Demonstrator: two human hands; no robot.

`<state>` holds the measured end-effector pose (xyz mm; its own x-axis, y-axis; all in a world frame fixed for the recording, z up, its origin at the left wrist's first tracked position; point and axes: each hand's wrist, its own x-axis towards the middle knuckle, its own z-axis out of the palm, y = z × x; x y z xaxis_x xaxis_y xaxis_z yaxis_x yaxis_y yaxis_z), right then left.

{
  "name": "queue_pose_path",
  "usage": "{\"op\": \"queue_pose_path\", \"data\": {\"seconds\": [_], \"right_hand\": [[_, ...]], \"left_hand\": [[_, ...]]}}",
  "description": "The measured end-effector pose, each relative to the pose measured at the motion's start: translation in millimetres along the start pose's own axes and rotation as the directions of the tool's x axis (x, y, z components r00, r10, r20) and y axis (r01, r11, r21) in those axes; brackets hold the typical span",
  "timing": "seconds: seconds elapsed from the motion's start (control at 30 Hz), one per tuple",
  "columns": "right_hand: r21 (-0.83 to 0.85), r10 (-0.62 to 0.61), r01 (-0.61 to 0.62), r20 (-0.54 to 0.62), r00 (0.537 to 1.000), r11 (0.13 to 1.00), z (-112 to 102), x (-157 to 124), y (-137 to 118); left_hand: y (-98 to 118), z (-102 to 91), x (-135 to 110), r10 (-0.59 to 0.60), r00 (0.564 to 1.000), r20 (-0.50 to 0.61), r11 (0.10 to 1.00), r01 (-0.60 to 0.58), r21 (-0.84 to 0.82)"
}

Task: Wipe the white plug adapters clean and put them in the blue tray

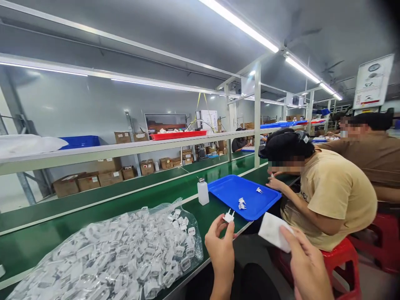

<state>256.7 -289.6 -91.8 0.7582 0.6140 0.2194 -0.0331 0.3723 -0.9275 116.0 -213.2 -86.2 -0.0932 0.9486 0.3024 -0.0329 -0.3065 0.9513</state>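
Observation:
Between the thumb and fingers of my left hand [222, 246] is a small white two-pin plug piece [229, 216], its pins pointing up. My right hand [308, 260] pinches a folded white cloth [275, 231] by its right side. The cloth and the plug piece are apart. Just beyond my left hand lies a blue tray [225, 187] with a few more white plug pieces [242, 203] on it. To the left, a clear plastic bag [118, 254] is spread open under a large heap of small white plastic parts.
A white dispenser bottle [203, 192] stands beside the tray's left edge. A co-worker in a tan shirt [340, 187] sits close on the right on a red stool [342, 262]. Above the green bench runs a shelf [131, 151] carrying a red tray [179, 134].

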Motion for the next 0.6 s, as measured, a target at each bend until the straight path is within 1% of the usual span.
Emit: {"op": "queue_pose_path", "data": {"seconds": [0.03, 0.1, 0.2, 0.23, 0.27, 0.33, 0.4, 0.47, 0.53, 0.6], "right_hand": [[-0.001, 0.012, -0.012, -0.043, 0.999, 1.000, -13.4, 8.2, 0.3], [0.023, 0.072, -0.070, -0.113, 0.991, 0.997, -41.8, 20.6, -3.5], [0.122, 0.208, -0.184, -0.238, 0.949, 0.975, -79.3, 27.6, -17.9], [0.153, 0.225, -0.188, -0.275, 0.935, 0.970, -89.0, 27.3, -24.2], [0.173, 0.217, -0.169, -0.306, 0.927, 0.970, -96.9, 26.2, -30.6], [0.194, 0.175, -0.109, -0.368, 0.913, 0.975, -108.1, 23.0, -42.0], [0.186, 0.127, -0.054, -0.412, 0.902, 0.981, -114.2, 20.0, -48.0], [0.163, 0.117, -0.050, -0.438, 0.891, 0.985, -114.9, 18.7, -44.9], [0.129, 0.119, -0.070, -0.426, 0.897, 0.989, -108.7, 19.7, -32.0], [0.062, 0.117, -0.101, -0.354, 0.928, 0.993, -93.5, 22.3, -13.0]], "left_hand": [[-6.0, 11.8, 12.8, 0.022, 0.999, 0.031, 0.996, -0.025, 0.090], [-16.6, 40.4, 40.6, 0.040, 0.991, 0.124, 0.979, -0.063, 0.193], [-28.3, 83.8, 78.2, 0.042, 0.959, 0.280, 0.934, -0.137, 0.330], [-31.7, 95.4, 87.9, 0.042, 0.946, 0.322, 0.916, -0.165, 0.366], [-35.0, 104.8, 96.1, 0.042, 0.931, 0.364, 0.897, -0.195, 0.397], [-41.3, 117.3, 108.9, 0.050, 0.896, 0.441, 0.856, -0.266, 0.443], [-46.1, 122.8, 117.0, 0.088, 0.860, 0.502, 0.818, -0.350, 0.457], [-49.3, 121.0, 117.9, 0.167, 0.827, 0.537, 0.784, -0.442, 0.436], [-53.0, 108.5, 107.0, 0.270, 0.795, 0.544, 0.753, -0.526, 0.395], [-59.4, 82.4, 81.5, 0.369, 0.765, 0.528, 0.726, -0.592, 0.350]]}}
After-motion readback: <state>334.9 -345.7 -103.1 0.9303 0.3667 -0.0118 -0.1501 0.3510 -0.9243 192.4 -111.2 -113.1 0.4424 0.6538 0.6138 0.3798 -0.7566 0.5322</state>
